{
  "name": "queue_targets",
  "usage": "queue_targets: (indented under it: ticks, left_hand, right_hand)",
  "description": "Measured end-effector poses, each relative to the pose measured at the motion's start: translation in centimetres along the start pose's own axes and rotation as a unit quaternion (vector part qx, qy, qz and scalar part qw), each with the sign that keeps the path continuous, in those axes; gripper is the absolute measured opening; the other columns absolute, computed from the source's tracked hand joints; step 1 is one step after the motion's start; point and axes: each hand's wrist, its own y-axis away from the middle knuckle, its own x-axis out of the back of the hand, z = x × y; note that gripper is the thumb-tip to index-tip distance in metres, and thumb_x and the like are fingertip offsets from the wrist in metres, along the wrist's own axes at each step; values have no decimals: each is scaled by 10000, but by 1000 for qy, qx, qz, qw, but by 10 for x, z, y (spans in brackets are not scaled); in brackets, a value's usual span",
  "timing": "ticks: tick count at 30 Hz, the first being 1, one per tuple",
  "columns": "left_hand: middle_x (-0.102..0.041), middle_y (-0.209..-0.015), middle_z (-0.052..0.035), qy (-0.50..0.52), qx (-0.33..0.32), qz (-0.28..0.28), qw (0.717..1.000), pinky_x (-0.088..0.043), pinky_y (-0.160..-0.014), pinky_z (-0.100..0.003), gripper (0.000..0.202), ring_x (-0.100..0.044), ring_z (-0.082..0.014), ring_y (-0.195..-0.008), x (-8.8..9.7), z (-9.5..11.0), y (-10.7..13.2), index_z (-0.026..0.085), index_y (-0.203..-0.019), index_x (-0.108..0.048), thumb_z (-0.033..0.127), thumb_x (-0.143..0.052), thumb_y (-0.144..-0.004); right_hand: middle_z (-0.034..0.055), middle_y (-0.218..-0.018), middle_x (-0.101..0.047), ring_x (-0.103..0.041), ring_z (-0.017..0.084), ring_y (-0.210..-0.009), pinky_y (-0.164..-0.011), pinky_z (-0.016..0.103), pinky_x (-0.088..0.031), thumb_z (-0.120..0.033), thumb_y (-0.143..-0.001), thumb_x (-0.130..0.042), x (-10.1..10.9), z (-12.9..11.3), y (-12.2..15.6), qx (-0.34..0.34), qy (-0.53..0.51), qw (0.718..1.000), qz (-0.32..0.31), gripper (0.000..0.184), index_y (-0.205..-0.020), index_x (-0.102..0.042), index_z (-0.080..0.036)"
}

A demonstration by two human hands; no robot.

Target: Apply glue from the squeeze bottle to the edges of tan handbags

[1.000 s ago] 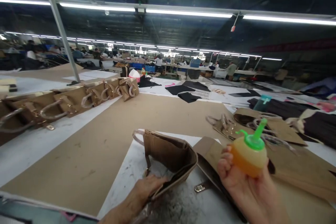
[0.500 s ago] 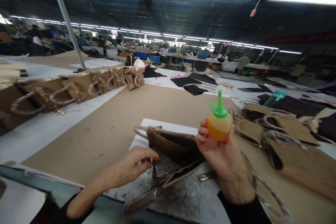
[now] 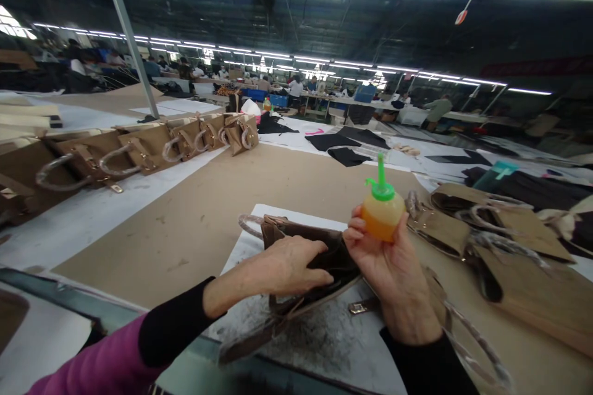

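My right hand (image 3: 388, 259) is closed round a small orange glue bottle (image 3: 382, 212) with a green nozzle cap, held upright above the table. My left hand (image 3: 290, 265) lies on an open brown handbag (image 3: 309, 254), fingers curled over its upper edge and reaching into the opening. The bag lies on its side on a smeared white sheet (image 3: 319, 345), its wrapped handle (image 3: 248, 224) sticking out at the far left. A metal clasp strap (image 3: 364, 307) lies below my right wrist.
A row of finished brown bags (image 3: 139, 151) lines the left side of the table. More brown bags (image 3: 491, 228) are piled at the right. Brown paper (image 3: 222, 197) covers the tabletop. Black fabric pieces (image 3: 343, 145) lie farther back. Other workers sit at distant tables.
My left hand has moved from the bag's left side onto its top edge. My right hand with the bottle came in toward the bag from the right and now holds it upright.
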Motion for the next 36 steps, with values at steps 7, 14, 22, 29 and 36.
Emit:
queue_targets:
  ticks: [7, 14, 22, 29, 36]
  left_hand:
    - [-686, -856, -79, 5, -13, -34, 999, -417, -550, -245, 272, -629, -196, -710, 10, 12, -10, 150, -937, -630, 348, -514, -791]
    - [-693, -912, -133, -52, 26, -65, 996, -508, -616, -321, 295, -666, -278, -774, 7, 17, -15, 141, -960, -620, 274, -555, -705]
    - [-699, -875, -106, -56, 2, -33, 998, -504, -641, -303, 270, -664, -256, -783, -17, 8, -36, 163, -893, -652, 127, -511, -666]
    - [-651, -679, -42, -111, -48, -18, 993, -365, -564, -250, 165, -581, -157, -655, 16, -28, 9, 163, -593, -565, 39, -474, -652]
    - [-636, -701, -19, -146, 153, -29, 977, -326, -525, -232, 189, -534, -144, -604, 40, -83, 90, 199, -739, -644, 125, -470, -726]
  right_hand:
    - [62, -876, -619, -529, 140, -676, -593, 240, -495, -464, -693, -829, -2, 5, -4, 3, 26, 999, -25, 449, -971, -653, -159]
    - [68, -890, -613, -526, 140, -684, -619, 247, -494, -451, -646, -862, 1, 5, -8, 3, 39, 999, -36, 497, -963, -651, -131]
    - [72, -876, -605, -529, 136, -673, -608, 239, -493, -408, -570, -912, -3, 7, -11, 4, 47, 998, -28, 546, -946, -656, -106]
    - [99, -859, -616, -539, 149, -660, -611, 277, -530, -414, -504, -942, -2, 6, -12, 7, 54, 999, 4, 647, -968, -639, -79]
    - [118, -919, -644, -608, 222, -789, -709, 441, -576, -363, -459, -963, -6, 15, -21, -3, 53, 997, 57, 709, -1029, -634, -99]
